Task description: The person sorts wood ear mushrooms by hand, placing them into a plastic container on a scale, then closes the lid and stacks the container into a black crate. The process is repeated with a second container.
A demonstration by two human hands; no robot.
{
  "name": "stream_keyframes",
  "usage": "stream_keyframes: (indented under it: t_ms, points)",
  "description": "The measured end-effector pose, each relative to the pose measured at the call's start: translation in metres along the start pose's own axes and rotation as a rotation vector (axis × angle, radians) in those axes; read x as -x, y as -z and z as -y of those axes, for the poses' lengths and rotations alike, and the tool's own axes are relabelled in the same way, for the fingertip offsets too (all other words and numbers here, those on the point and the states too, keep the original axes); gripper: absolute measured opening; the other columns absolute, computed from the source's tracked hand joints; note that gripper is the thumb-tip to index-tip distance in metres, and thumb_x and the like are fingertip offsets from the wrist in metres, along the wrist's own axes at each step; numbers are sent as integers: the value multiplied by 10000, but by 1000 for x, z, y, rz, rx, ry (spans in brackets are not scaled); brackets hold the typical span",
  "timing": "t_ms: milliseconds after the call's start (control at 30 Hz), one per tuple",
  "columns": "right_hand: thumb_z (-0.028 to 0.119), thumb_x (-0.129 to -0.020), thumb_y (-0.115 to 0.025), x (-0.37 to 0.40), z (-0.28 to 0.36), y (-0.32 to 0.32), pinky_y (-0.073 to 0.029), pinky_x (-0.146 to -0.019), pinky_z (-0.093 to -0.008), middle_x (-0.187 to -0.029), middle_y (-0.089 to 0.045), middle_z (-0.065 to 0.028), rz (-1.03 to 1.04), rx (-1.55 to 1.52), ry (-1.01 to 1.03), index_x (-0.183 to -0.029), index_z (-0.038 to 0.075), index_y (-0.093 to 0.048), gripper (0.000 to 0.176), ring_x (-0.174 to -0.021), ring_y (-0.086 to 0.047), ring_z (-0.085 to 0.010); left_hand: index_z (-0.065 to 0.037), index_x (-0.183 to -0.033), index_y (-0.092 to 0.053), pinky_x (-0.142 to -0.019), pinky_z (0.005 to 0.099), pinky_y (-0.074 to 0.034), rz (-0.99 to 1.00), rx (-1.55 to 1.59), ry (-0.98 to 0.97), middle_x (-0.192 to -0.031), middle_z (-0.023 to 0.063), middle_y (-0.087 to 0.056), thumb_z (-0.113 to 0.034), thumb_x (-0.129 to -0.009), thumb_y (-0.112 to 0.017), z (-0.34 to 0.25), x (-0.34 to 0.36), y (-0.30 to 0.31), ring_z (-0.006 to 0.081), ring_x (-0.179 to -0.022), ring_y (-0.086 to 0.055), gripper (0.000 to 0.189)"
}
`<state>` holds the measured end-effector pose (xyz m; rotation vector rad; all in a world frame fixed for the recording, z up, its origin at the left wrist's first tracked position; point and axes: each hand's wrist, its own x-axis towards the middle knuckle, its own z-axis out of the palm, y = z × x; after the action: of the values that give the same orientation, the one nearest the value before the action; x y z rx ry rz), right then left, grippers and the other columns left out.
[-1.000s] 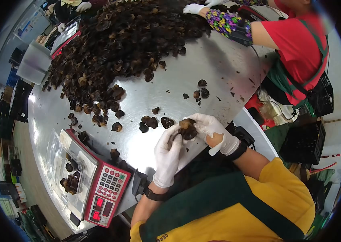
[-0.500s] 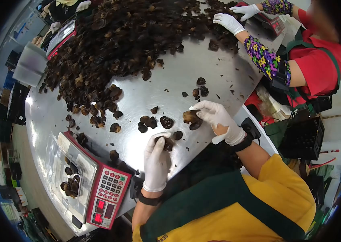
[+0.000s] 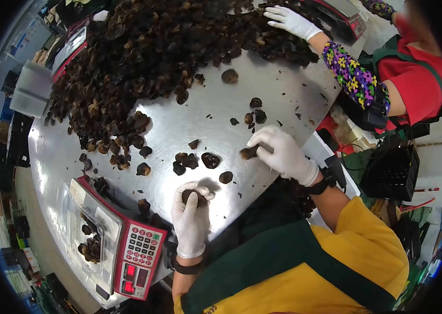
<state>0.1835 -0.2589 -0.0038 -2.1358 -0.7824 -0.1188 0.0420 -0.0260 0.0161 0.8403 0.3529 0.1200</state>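
Note:
In the head view my gloved left hand is closed around a dark brown wood ear mushroom, just above the metal table's near edge. My gloved right hand pinches another wood ear mushroom between thumb and fingers. Between the hands lie several loose pieces, among them a round dark wood ear and a smaller one. To the left, a red digital scale bears a clear plastic tray with several wood ears inside.
A large heap of wood ears covers the far side of the metal table. Across from me, a co-worker's gloved hand rests at the heap beside another scale. Stacked clear trays stand at far left.
My left hand has moved left and down with its wood ear. My right hand has turned, still pinching its piece. A co-worker's hand has left view; another piece lies near the heap.

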Motion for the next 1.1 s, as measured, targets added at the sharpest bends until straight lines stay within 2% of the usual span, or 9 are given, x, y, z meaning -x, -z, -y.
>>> stream_keyframes:
  t_ms: [133,200,267,433,700,833,867,933,1100]
  points:
    - [29,-772,-637,-22,-14,8,-456,-990,-419,-1152,-643,-88,-178,226,11,-1060,101,-673,298,-1102,-581,-314,-26,-1066,-590,-848,310,-485,-43,-257,-79,-939,78,-634,19,-987,-469,-4,-3,6,166,-888,-595,152]
    - [40,-795,-674,-39,-18,5,-419,-1056,-431,-1288,-610,-116,-133,213,4,-1127,90,-680,336,-1204,-557,-326,-15,-1032,-575,-817,332,-507,-59,-769,-108,-979,118,-635,53,-968,-464,-9,-13,-7,201,-907,-601,145]
    - [157,-848,-703,-58,-24,-14,-397,-1084,-443,-1316,-598,-123,-204,300,12,-1151,87,-672,313,-1226,-543,-323,-19,-1163,-592,-802,367,-523,67,-1376,-679,-1110,188,-608,71,-871,-551,5,-41,-10,319,-904,-621,308]
    - [217,-862,-733,-55,-17,-39,-404,-1066,-425,-1225,-658,-73,191,36,155,-1089,109,-693,255,-1189,-574,-277,-27,-1209,-601,-795,437,-510,231,-1721,-640,-1188,168,-588,39,-743,-615,21,-52,-23,345,-950,-605,471]
    - [215,-836,-708,-84,37,-67,-508,-916,-385,-1085,-636,-91,180,20,475,-1059,73,-664,268,-1055,-614,-262,-35,-1026,-586,-758,389,-553,83,-1497,-545,-966,150,-686,24,-871,-645,17,-6,1,324,-868,-692,176]
    - [163,-833,-692,-87,69,-104,-571,-810,-368,-1037,-633,-127,405,235,379,-996,52,-677,198,-973,-664,-268,4,-1111,-596,-812,346,-545,-151,-1277,-393,-978,156,-698,51,-897,-593,9,10,4,261,-899,-704,219]
    - [157,-805,-709,-88,66,-116,-569,-795,-363,-1006,-615,-119,436,243,403,-959,54,-658,193,-968,-663,-269,1,-1177,-565,-856,336,-527,-156,-1129,-308,-1088,166,-664,28,-931,-552,10,10,15,259,-954,-661,248]
    - [150,-776,-727,-89,62,-128,-567,-781,-359,-975,-596,-112,461,277,410,-923,55,-640,195,-964,-663,-271,12,-1199,-548,-858,318,-507,-211,-213,-147,-1102,169,-650,51,-955,-500,15,8,16,232,-968,-631,251]
    - [87,-828,-647,-81,62,-117,-562,-764,-377,-983,-610,-115,459,144,318,-906,57,-652,83,-932,-666,-281,-6,-1193,-545,-849,332,-497,-226,-163,-191,-1121,150,-646,32,-1006,-442,9,1,24,190,-963,-623,216]
